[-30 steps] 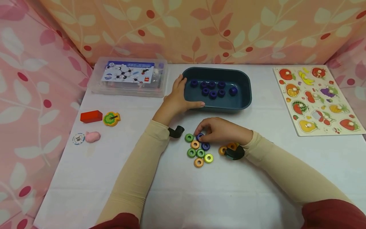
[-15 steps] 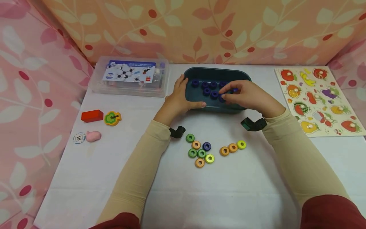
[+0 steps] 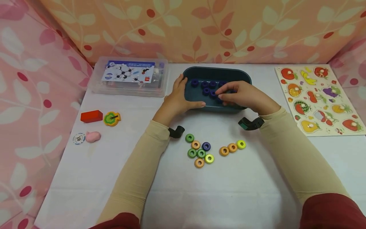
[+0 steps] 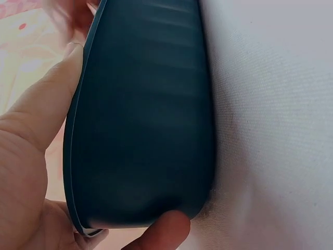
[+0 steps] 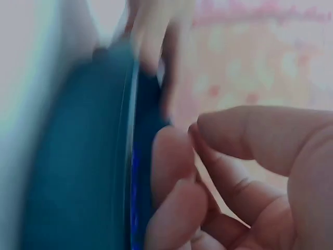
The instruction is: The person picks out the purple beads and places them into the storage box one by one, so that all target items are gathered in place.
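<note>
My left hand [image 3: 178, 98] spreads round the left end of a dark teal tray [image 3: 246, 76], gripping its rim and wall. In the left wrist view its fingers press the tray wall [image 4: 145, 130]. Several purple rings [image 3: 206, 91] lie inside. My right hand [image 3: 240, 95] reaches in from the right with bent fingers, its fingertips close over the front rings. One purple ring [image 3: 220, 100] shows just under them. The right wrist view shows thumb and fingers drawn together at the rim; I cannot tell whether they pinch a ring.
Green, orange, yellow and purple rings [image 3: 201, 153] lie before the tray, with a short row of rings [image 3: 233, 147] to the right. A clear kit box [image 3: 128, 76], red block [image 3: 91, 116], tree piece [image 3: 111, 118], pink figure [image 3: 93, 136] and chip [image 3: 79, 138] are left; a fruit puzzle [image 3: 318, 98] is right.
My right hand took a purple ring from the loose group and carried it up and right into the tray. Since then it has shifted slightly left. The left hand stays on the tray.
</note>
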### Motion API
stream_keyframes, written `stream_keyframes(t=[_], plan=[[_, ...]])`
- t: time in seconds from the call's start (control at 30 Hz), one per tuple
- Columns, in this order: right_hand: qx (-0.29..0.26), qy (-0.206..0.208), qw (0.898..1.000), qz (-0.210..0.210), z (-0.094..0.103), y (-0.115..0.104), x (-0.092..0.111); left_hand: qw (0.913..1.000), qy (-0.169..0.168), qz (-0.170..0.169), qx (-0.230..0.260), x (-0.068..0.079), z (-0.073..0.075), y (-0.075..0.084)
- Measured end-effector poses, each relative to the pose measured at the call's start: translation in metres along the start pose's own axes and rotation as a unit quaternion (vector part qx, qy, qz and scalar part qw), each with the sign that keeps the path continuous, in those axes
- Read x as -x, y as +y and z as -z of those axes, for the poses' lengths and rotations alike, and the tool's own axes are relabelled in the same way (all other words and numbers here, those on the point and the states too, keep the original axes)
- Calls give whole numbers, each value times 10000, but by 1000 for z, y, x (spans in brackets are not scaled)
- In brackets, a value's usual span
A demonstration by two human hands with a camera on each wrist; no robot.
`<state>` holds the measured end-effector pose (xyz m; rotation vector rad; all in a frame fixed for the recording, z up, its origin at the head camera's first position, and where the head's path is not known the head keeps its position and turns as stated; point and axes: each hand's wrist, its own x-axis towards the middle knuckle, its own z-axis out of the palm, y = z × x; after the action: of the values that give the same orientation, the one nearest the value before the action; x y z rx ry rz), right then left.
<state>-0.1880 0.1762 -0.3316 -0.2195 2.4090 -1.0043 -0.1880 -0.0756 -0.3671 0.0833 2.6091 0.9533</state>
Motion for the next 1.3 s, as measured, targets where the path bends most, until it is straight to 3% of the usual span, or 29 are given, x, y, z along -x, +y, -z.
stream_keyframes(t=[0.13, 0.27, 0.4, 0.53, 0.63, 0.73, 0.87, 1.0, 1.07, 1.2, 1.3], plan=[[-210, -690, 9966, 394, -25, -11, 31, 10000, 4, 12, 1, 2, 3, -1], [256, -1393, 9868, 787, -64, -11, 45, 10000, 29, -18, -10, 2, 6, -2], [760, -1365, 9811, 1139, -93, -6, 47, 10000, 47, -60, 12, 1, 7, -3], [864, -1309, 9775, 1412, -102, 0, 45, 10000, 27, -4, 12, 2, 7, -4], [830, -1413, 9777, 1314, -98, -1, 44, 10000, 46, 70, 15, 3, 6, -5], [648, -1395, 9816, 1133, -81, -6, 45, 10000, 49, 78, -6, 3, 5, -5], [357, -765, 9924, 894, -43, -20, 40, 10000, 30, 29, 2, 3, 5, -3], [160, 51, 9986, 504, -15, -27, 17, 10000, 51, 30, 20, 1, 3, -2], [81, 231, 9993, 287, -11, -25, 0, 10000, 37, 26, -14, 1, 1, -2], [86, 14, 10000, -13, -15, -15, -31, 10000, -26, 15, -51, 1, -3, -2], [48, -3, 9999, -119, -19, -9, -43, 10000, 3, -8, -93, 1, -5, 0]])
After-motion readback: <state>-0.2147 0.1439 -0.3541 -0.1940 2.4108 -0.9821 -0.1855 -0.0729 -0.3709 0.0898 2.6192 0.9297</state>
